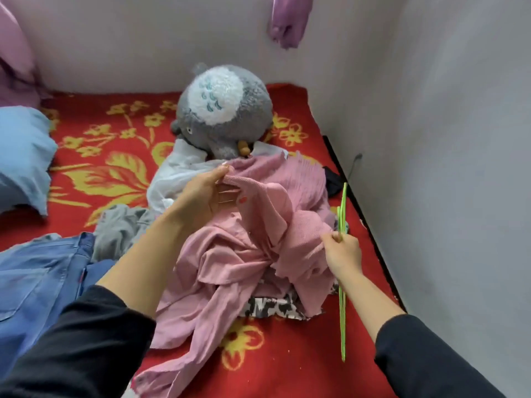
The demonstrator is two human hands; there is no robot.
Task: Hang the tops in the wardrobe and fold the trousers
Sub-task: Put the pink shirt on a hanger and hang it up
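From the head view, the pink top [230, 268] lies crumpled in the middle of the red flowered blanket [115, 173], between the two hands. The left hand [207, 193] pinches its far edge between thumb and fingers, just near of the grey plush toy [221, 110]. The right hand [343, 254] is curled round a thin green hanger [342, 297] at the top's right side (touching the cloth, as far as I can see), and blue jeans [37, 277] lie to the near left.
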